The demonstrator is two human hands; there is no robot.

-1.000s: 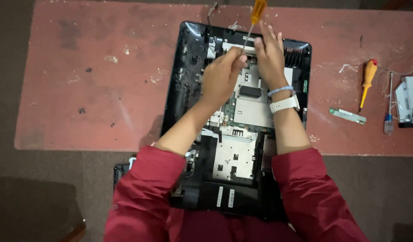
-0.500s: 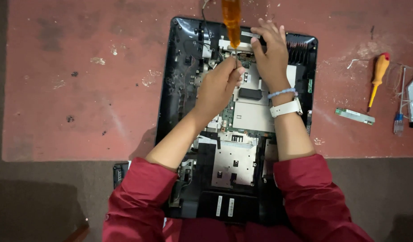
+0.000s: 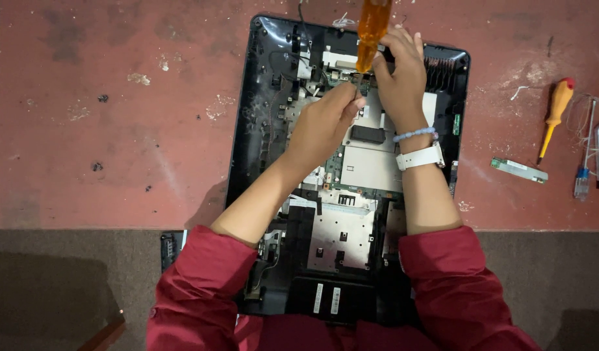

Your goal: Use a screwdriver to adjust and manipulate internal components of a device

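The red tabletop carries a large opened device, a black shell with its back cover off, lying flat with its near edge hanging over the tabletop's front edge toward the person. Inside it, metal shield plates and a green circuit board lie bare.

Both hands work at the far end of the shell. The right hand is closed around the amber handle of a screwdriver, which stands nearly upright over the board. The left hand has its fingers pressed together near the tip, as if steadying it or pinching a small part; I cannot tell which one.

The main risk, I think, is a slip. If the tip jumps out of the screw, it can scratch the board or cut the thin wires just beside it, and the left fingers are very close to the tip. A loosened screw can also fall under the plates. Because the shell overhangs the edge, strong downward pressure may tilt it.

On the right, well apart, lie a second orange screwdriver, a small green board strip and a thin blue-handled tool.
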